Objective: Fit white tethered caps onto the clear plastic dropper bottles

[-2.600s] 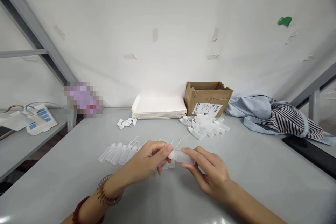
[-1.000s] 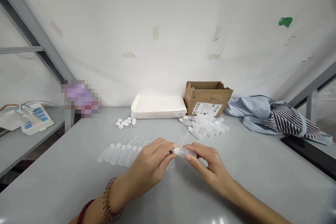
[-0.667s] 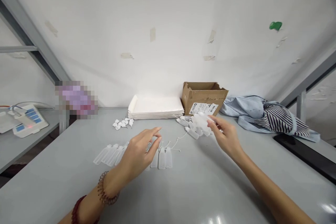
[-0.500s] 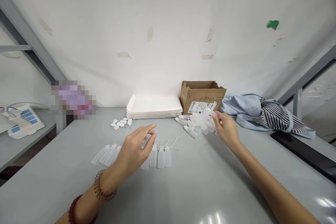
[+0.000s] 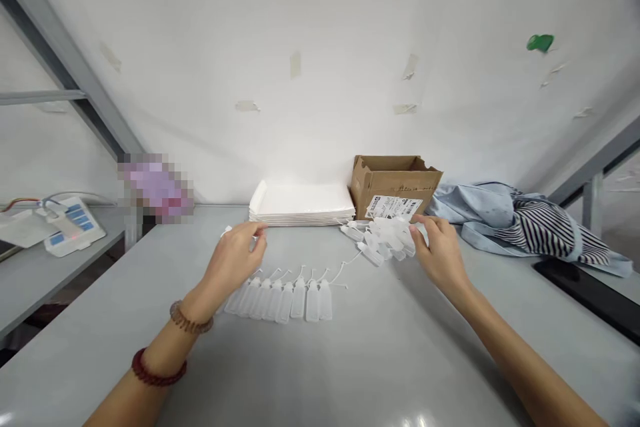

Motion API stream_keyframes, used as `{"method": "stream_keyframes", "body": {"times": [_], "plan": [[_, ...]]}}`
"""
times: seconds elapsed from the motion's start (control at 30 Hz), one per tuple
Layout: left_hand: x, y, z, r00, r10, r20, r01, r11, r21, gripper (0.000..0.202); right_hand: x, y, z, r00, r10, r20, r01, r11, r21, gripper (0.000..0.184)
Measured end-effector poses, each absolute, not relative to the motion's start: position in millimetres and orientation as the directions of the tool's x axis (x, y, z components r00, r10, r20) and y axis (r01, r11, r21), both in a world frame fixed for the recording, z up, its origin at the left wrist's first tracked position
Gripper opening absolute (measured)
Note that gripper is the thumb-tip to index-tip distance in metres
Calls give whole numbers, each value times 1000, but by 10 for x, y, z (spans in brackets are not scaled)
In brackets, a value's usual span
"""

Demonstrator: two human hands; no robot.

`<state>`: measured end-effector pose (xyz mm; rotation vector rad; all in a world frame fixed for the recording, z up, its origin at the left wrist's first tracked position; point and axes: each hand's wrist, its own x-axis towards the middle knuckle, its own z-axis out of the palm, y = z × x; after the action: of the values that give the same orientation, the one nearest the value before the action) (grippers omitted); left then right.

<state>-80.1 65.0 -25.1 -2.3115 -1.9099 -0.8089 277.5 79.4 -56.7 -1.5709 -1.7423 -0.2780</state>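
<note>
Head view, over a grey table (image 5: 380, 360). Has carried the left hand (image 5: 233, 261) off from above the row of small bottles (image 5: 287, 297) and up to the heap of small white caps (image 5: 227, 231), now mostly hidden behind it. Draws thumb and fingertips (image 5: 260, 235) together there; cannot tell whether a cap sits between them. Keeps the right hand (image 5: 439, 252) at the pile of clear bottles (image 5: 385, 238), as half a second back, fingers curled round the pile's right edge and touching it; cannot tell whether clamped on any one bottle. Leaves the row lying flat and side by side, nearer than both hands and between them, thin strings trailing away from the nozzles. Behind, against the wall: stack of white trays (image 5: 303, 203), cardboard box (image 5: 395, 183) just beside it, bundled clothing (image 5: 525, 223) further right.
</note>
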Motion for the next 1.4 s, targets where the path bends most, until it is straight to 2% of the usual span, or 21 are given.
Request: {"method": "stream_keyframes", "body": {"times": [0.1,0.17,0.23,0.33,0.5,0.67,1.0,1.2,1.4], "plan": [[-1021,782,-311,103,922,373,950,-203,239,36,2431,582,-531,-87,703,706,899,361,-249,29],[-1114,835,-374,123,930,347,958,-202,203,38,2121,365,-531,-257,675,692,840,510,-186,23],[-1160,868,-444,153,932,328,961,-217,169,38,1844,141,-537,-497,617,610,701,700,-136,25],[-1181,897,-532,196,932,306,962,-243,126,39,1630,-70,-538,-617,612,495,619,766,-174,29],[-1206,928,-590,241,933,268,959,-271,80,38,1691,-28,-549,-613,671,416,633,733,-250,42],[-1214,941,-585,264,934,241,957,-284,51,36,1719,39,-600,-630,678,379,604,734,-309,54],[-1175,906,-534,287,939,189,953,-300,45,34,1704,29,-621,-638,705,309,609,708,-358,62],[-1141,873,-479,268,942,202,948,-295,118,27,1692,16,-598,-623,720,307,602,691,-400,49],[-982,776,-311,158,950,269,919,-241,311,28,1750,16,-632,-577,688,440,522,725,-450,50]]}}
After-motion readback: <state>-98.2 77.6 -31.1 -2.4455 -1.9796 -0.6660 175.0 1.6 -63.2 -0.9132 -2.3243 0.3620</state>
